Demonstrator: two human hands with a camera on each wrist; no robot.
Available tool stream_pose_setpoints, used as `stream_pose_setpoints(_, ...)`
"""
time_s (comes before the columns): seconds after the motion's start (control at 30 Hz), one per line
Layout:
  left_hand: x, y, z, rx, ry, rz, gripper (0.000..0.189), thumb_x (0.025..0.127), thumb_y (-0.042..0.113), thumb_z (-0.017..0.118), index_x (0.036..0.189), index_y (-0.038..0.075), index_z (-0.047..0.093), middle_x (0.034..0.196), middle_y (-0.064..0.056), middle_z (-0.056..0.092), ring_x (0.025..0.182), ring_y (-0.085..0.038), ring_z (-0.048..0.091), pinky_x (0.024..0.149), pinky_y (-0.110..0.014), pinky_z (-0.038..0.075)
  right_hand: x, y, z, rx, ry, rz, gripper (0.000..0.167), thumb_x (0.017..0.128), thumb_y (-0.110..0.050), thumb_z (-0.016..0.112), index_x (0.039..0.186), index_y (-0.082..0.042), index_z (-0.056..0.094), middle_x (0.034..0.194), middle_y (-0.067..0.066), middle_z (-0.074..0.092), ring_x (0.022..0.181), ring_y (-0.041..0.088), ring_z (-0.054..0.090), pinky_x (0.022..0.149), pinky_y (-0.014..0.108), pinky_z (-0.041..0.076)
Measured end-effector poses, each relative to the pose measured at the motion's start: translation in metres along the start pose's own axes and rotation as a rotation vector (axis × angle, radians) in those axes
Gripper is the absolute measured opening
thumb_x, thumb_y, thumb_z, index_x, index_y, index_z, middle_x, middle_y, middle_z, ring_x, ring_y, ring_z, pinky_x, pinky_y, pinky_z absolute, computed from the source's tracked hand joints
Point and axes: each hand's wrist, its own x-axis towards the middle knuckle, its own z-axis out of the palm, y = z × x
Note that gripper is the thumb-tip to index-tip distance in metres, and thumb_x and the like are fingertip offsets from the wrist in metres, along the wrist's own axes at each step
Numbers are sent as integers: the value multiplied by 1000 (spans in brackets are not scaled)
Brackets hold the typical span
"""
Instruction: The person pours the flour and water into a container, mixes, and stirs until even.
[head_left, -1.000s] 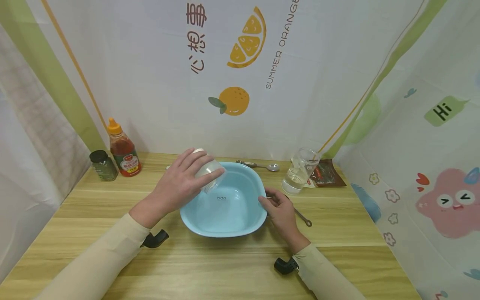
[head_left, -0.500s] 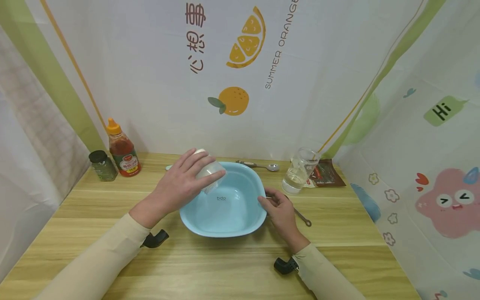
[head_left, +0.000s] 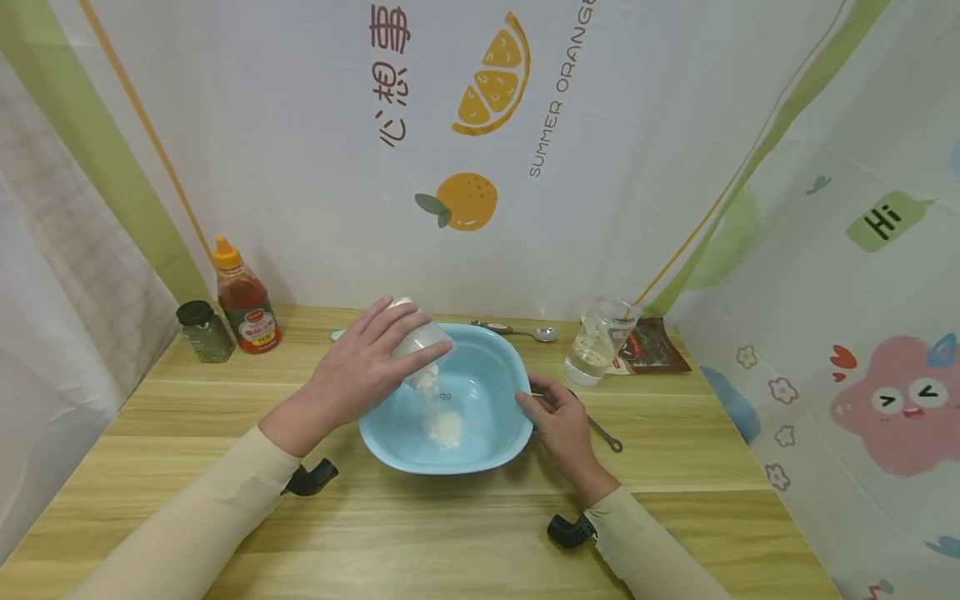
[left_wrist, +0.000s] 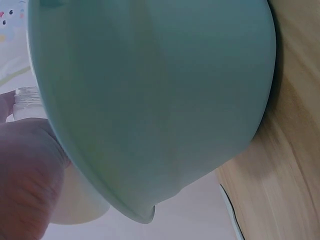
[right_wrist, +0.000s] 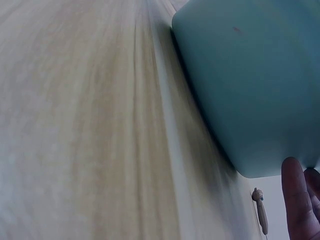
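Note:
A light blue basin (head_left: 491, 425) stands on the wooden table, marked with small dark lettering inside. Over its left rim my left hand (head_left: 363, 350) grips a clear jar (head_left: 422, 337), tipped with its mouth down toward the basin. White powder (head_left: 446, 429) spills from the jar's mouth and lies in a small heap on the basin floor. At the right rim my right hand (head_left: 558, 421) pinches the basin's edge, thumb on top and fingers below. In the left wrist view the jar (left_wrist: 77, 200) shows behind the basin's wall (left_wrist: 165, 110). The right wrist view shows fingers (right_wrist: 297, 200) against the basin's underside.
At the back left stand a ketchup bottle (head_left: 250, 304) and a dark-lidded jar (head_left: 206, 333). A spoon (head_left: 543, 335) lies behind the basin. To the right are a glass of pale liquid (head_left: 592, 358), a brown packet (head_left: 656, 348) and a dark handle (head_left: 606, 435).
White powder has begun falling from the tipped jar and now forms a small heap in the basin. Both hands have stayed nearly still.

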Motion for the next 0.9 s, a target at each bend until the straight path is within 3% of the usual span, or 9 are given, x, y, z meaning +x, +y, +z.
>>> stream_pose_setpoints(0.9, 2, 1, 1, -8, -56, -6, 78, 90, -5, 89, 156, 29, 64, 154, -18, 59, 149, -41, 49, 134, -58, 29, 1, 1, -1, 1, -5, 0, 37, 103, -4, 79, 137, 7, 70, 130, 28, 74, 101, 9, 79, 79, 31, 69)
